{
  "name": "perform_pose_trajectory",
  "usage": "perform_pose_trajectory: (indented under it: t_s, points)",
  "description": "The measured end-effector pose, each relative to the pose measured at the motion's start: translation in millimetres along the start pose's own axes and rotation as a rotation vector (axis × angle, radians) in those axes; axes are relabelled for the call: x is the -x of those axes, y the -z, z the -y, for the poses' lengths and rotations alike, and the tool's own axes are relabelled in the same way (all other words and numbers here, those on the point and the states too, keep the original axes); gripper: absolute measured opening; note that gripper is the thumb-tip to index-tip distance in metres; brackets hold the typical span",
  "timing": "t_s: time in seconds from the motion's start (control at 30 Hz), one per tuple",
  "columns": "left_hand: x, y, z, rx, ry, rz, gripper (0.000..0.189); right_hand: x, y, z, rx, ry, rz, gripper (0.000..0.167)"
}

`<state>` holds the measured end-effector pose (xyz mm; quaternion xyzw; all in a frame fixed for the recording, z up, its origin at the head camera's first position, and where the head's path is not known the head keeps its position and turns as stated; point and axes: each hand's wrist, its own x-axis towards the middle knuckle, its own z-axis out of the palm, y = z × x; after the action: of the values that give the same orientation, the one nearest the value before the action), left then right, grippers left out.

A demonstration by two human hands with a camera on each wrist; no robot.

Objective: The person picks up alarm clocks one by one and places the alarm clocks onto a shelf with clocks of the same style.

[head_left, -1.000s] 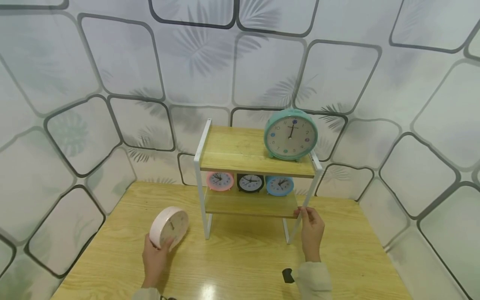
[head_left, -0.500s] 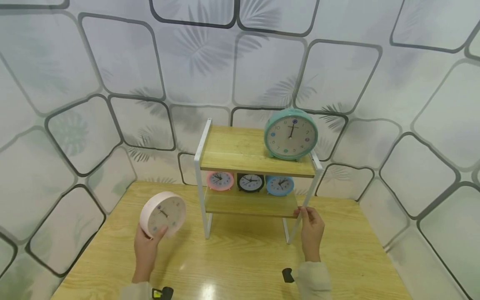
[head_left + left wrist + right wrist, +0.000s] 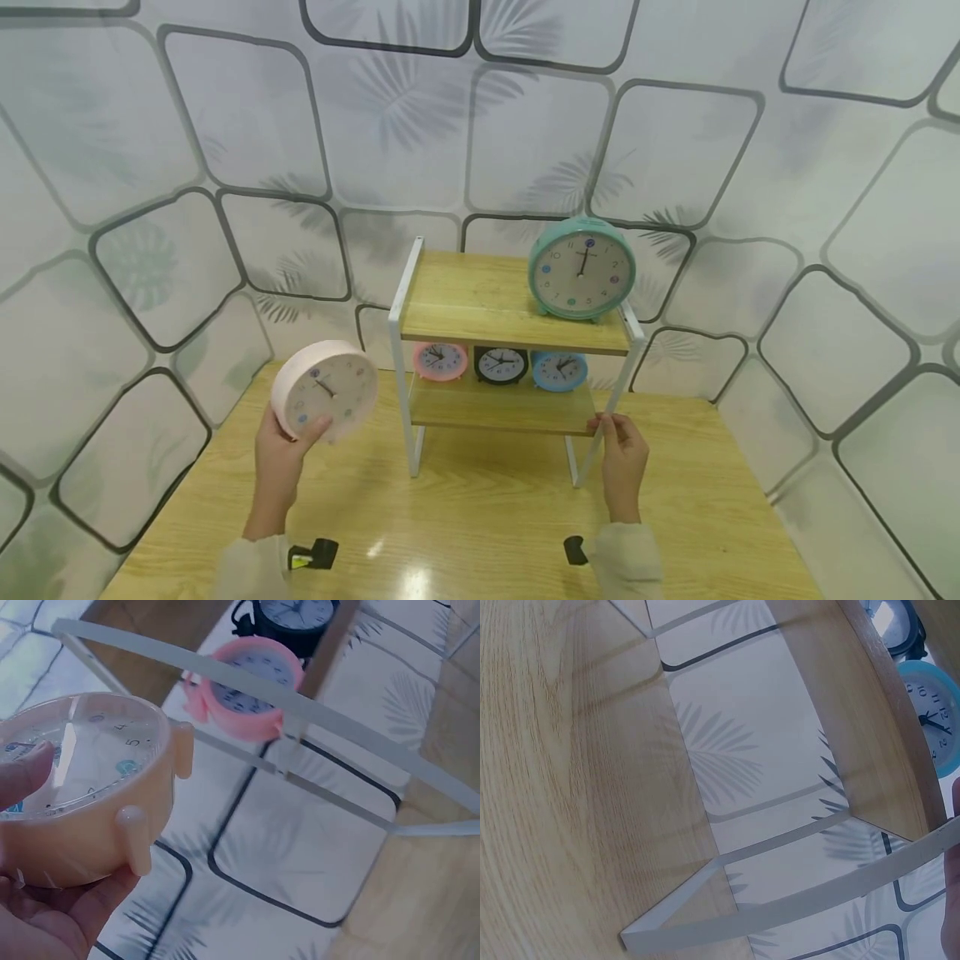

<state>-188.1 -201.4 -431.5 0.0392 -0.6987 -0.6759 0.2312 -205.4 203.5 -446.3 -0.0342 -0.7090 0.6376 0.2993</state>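
Note:
My left hand (image 3: 279, 457) holds a pale pink round alarm clock (image 3: 330, 390) in the air, left of a small two-tier shelf (image 3: 472, 308). Its thumb lies over the clock's face, and the fingers support the casing from below. In the left wrist view two stubby feet show on the clock (image 3: 82, 840). At the shelf's right front leg, my right hand (image 3: 624, 462) pinches the white frame by the lower board. Only a sliver of that hand (image 3: 952, 892) enters the right wrist view.
A large teal clock (image 3: 581, 275) stands on the top board's right end. Along the lower board sit a pink clock (image 3: 440, 362), a black clock (image 3: 501, 366) and a blue clock (image 3: 559, 372). Patterned wall (image 3: 405, 167) surrounds the wooden table (image 3: 480, 525).
The left hand has raised the pale pink clock up and slightly left, and its face has turned more toward the head camera. The right hand and shelf have stayed put.

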Motion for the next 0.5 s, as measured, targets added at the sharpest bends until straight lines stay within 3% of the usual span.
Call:
perform_pose_trajectory:
  t_s: [0.3, 0.5]
  points:
    - [-17.9, 1.7, -34.5, 0.072, -0.098, 0.193, 0.055, -5.8, 1, -24, -0.006, -0.026, -0.015, 0.027]
    - [-24.9, 6.3, -55.5, 0.105, -0.127, 0.219, 0.055, -5.7, 1, -26, 0.007, 0.001, -0.03, 0.029]
